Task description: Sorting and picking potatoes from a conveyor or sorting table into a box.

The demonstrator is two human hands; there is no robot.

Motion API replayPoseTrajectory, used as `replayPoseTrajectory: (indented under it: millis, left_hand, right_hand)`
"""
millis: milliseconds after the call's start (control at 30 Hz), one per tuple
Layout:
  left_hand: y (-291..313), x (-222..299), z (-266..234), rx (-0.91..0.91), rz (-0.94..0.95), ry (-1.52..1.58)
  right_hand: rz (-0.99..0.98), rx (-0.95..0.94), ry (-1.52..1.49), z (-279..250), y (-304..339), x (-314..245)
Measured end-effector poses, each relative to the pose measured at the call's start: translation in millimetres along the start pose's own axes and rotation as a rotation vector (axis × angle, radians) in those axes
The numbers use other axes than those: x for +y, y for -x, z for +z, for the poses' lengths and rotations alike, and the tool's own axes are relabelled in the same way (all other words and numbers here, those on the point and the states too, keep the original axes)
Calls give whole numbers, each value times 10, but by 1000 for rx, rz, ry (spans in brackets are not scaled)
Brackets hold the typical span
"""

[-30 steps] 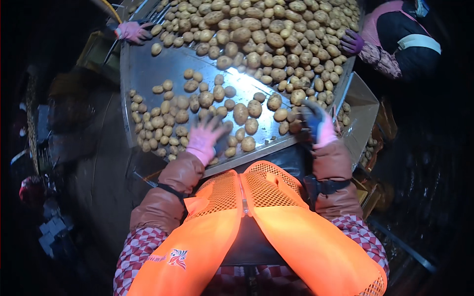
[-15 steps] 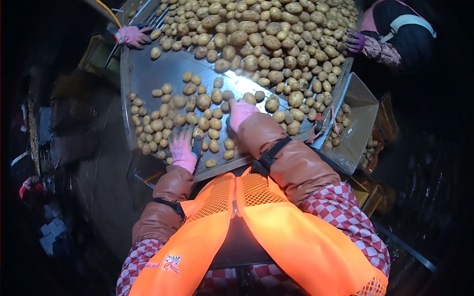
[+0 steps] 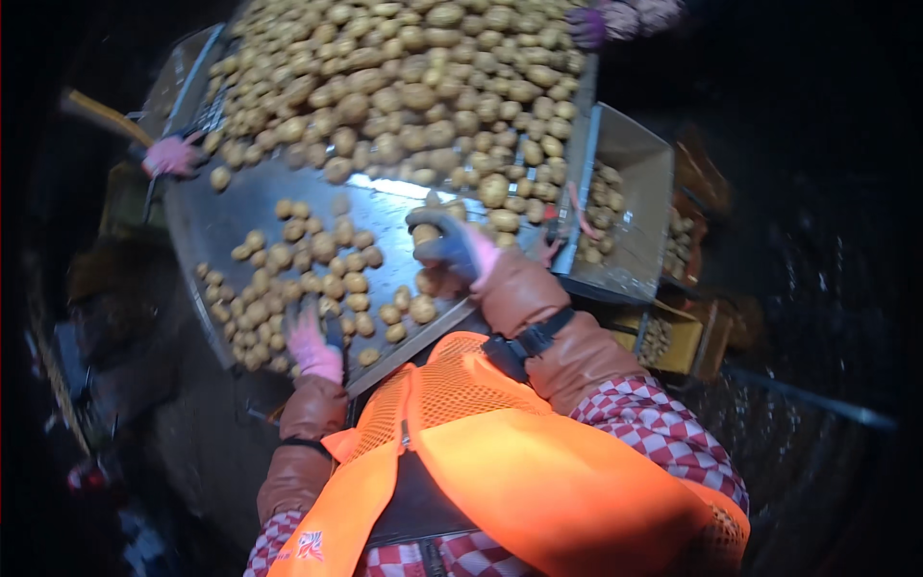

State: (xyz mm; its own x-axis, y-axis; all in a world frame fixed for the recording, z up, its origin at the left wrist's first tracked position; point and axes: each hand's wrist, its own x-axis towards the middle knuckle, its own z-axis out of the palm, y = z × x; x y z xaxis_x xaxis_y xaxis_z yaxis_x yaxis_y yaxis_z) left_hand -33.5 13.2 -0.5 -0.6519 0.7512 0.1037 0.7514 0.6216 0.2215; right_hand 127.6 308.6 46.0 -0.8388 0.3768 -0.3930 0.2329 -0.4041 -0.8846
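Potatoes [image 3: 385,87] are heaped on the far part of a metal sorting table [image 3: 245,204], and a looser group [image 3: 274,288] lies on its near left part. My right hand [image 3: 460,248], in a pink glove with a dark palm, curls its fingers around a potato [image 3: 424,234] over the near right part of the table. Beside the near edge, my left hand [image 3: 313,344], gloved the same way, has its fingers spread against the loose potatoes. Motion blurs the fingertips of both hands.
A deep bin [image 3: 639,207] with potatoes adjoins the table's right side; a yellow crate [image 3: 681,348] sits below it. Another person's pink-gloved hand [image 3: 173,156] is at the left edge. A purple-gloved hand [image 3: 586,28] touches the far right of the heap.
My view has shifted, so the table appears lower and further left. My right hand has turned and closed around a potato. My left hand stays among the loose potatoes.
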Motion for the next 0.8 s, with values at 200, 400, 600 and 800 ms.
replayPoseTrajectory:
  millis: [200,400,600,800]
  left_hand:
    - [0,-27,-26,12,5,4]
    - [-41,-1,60,24,-33,-16]
    - [45,-26,95,50,-53,-36]
    - [43,-34,111,19,-45,-76]
  right_hand:
    - [-488,673,-572,-2142,1705,-424]
    - [-521,1331,-375,-2429,1875,-745]
    - [262,651,1176,-560,261,-1000]
    - [351,583,1322,-762,-398,-396]
